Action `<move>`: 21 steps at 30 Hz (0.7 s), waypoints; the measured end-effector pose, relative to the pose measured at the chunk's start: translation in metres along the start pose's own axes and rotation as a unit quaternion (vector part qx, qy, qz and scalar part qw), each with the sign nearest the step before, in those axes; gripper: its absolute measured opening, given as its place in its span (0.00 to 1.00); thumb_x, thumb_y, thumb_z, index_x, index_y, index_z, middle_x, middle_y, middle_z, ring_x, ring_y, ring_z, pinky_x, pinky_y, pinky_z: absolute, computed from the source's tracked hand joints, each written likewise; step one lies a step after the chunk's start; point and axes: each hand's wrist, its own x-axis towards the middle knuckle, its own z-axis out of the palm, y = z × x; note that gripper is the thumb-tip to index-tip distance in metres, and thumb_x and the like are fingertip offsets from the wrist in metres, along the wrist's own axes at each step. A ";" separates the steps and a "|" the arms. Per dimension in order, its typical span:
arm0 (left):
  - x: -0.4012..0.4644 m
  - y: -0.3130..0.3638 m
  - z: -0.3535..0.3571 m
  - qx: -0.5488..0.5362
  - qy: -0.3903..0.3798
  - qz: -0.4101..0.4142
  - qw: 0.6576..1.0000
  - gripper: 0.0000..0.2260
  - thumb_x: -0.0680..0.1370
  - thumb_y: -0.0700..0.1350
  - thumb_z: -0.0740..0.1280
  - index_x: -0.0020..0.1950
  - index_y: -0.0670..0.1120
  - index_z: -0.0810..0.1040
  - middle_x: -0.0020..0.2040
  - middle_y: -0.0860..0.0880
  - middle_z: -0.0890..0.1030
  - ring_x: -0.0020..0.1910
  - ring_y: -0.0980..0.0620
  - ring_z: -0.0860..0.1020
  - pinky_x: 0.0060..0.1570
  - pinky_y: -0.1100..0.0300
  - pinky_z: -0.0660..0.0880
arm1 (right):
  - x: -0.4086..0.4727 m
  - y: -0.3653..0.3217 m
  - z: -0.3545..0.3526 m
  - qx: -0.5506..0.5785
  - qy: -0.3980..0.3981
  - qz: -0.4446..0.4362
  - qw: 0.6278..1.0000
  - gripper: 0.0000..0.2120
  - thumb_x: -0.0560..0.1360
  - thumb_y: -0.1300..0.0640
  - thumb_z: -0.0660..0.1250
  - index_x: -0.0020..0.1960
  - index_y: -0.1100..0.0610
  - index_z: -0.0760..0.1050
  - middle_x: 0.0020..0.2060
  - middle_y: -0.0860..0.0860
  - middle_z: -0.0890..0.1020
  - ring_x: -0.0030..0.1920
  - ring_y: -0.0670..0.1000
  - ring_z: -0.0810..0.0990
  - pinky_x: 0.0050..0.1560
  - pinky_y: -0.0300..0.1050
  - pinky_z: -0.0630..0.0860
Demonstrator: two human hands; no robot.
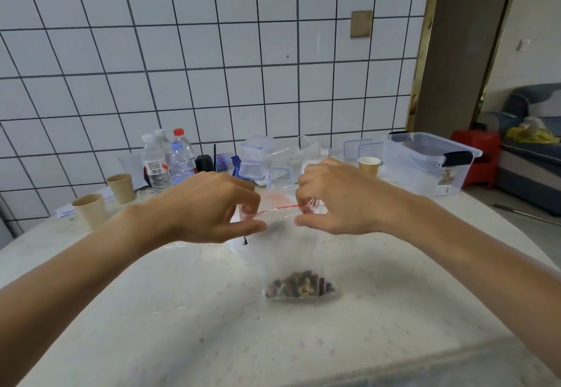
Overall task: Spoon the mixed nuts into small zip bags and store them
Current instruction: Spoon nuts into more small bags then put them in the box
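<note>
A clear zip bag (282,253) with a red zip line hangs above the table, held up by both hands. A small heap of mixed nuts (299,289) lies in its bottom. My left hand (212,207) pinches the left end of the red zip strip. My right hand (331,197) pinches the right end. The strip is stretched between my fingertips. No spoon is in view.
A large clear storage box (425,162) with black latches stands at the back right. Small clip-lid containers (258,159) and loose plastic bags sit behind my hands. Water bottles (170,159) and paper cups (91,210) stand at the back left, one cup (368,165) at the right.
</note>
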 end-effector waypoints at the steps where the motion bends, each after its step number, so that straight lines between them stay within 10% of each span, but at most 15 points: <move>1: 0.000 0.001 0.001 -0.002 -0.011 0.002 1.000 0.17 0.79 0.68 0.62 0.43 0.57 0.78 0.38 0.64 0.74 0.36 0.62 0.78 0.38 0.61 0.76 | 0.000 -0.001 -0.002 0.022 -0.014 0.005 1.000 0.11 0.78 0.41 0.69 0.43 0.48 0.78 0.38 0.41 0.73 0.46 0.45 0.71 0.49 0.37 0.60; 12: 0.009 0.005 0.009 -0.249 -0.034 -0.026 0.968 0.17 0.75 0.53 0.78 0.39 0.50 0.72 0.35 0.53 0.78 0.29 0.51 0.82 0.29 0.65 0.74 | 0.005 -0.002 0.003 0.252 -0.068 0.045 0.964 0.16 0.71 0.53 0.80 0.36 0.49 0.72 0.31 0.42 0.75 0.35 0.47 0.74 0.40 0.47 0.74; 21: 0.003 -0.010 0.010 -0.039 0.049 0.005 0.998 0.22 0.73 0.74 0.61 0.43 0.58 0.84 0.40 0.63 0.72 0.38 0.65 0.75 0.34 0.71 0.67 | -0.002 0.013 0.003 0.051 -0.063 0.015 0.997 0.16 0.75 0.36 0.70 0.36 0.47 0.76 0.33 0.41 0.76 0.43 0.39 0.69 0.50 0.37 0.69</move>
